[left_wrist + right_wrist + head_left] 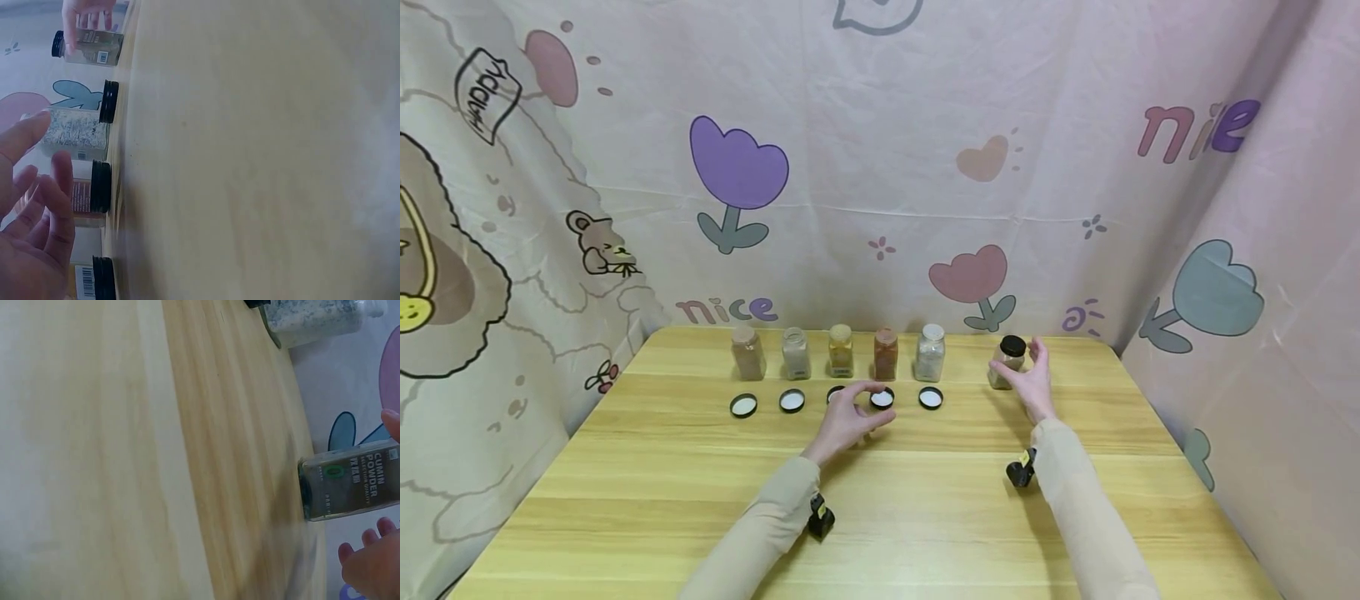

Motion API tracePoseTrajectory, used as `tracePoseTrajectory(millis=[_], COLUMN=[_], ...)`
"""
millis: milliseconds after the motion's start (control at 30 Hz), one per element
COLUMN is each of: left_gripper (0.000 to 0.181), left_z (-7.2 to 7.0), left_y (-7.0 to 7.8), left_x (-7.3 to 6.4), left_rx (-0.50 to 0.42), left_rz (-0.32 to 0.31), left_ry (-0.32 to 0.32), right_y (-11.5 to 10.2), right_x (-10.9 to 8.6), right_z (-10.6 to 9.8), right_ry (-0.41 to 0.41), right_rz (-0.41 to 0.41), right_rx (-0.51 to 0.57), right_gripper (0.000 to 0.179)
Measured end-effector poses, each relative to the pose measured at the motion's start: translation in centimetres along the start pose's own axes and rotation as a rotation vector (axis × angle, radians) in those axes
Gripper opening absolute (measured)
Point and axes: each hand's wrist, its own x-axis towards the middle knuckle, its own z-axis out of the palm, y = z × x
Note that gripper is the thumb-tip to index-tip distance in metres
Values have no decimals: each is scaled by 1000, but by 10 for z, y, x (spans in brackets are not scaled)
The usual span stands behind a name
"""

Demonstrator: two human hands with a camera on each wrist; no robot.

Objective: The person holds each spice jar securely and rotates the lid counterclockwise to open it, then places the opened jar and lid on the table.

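My right hand (1032,385) is around a square jar of cumin powder (356,481) with a black lid (1012,345), at the right end of the row. Thumb and fingers stand on either side of this jar; in the right wrist view a gap shows between it and the fingers (369,550). My left hand (844,423) hovers with thumb and fingers spread, nothing between them. Beneath it lies an upturned black cap (882,398), and another cap (835,393) is partly hidden by the hand. Behind them stand an uncapped jar of red powder (886,358) and one of yellow powder (841,354).
A lidless jar with white contents (930,357) stands right of the red one. Further left are a whitish jar (796,357) and a pinkish-brown jar (748,357). More upturned caps (743,406) lie before them on the wooden table (925,517). A printed curtain (865,167) hangs behind.
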Motion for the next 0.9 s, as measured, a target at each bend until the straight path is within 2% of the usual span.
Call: tracePoseTrajectory(millis=[200, 433, 633, 900], left_gripper=[50, 51, 48, 48], left_z=[-1, 0, 0, -1], left_y=[-3, -2, -1, 1], left_x=[0, -3, -5, -8], left_rx=[27, -34, -8, -13], left_rz=[28, -5, -16, -29], left_ry=[-2, -31, -34, -33], right_y=[3, 2, -1, -3], right_x=[5, 8, 5, -3], right_z=[2, 2, 2, 0], right_ry=[-26, -88, -106, -160], right_rz=[28, 44, 65, 57], right_rx=[2, -9, 13, -85], right_gripper=[98, 75, 72, 68])
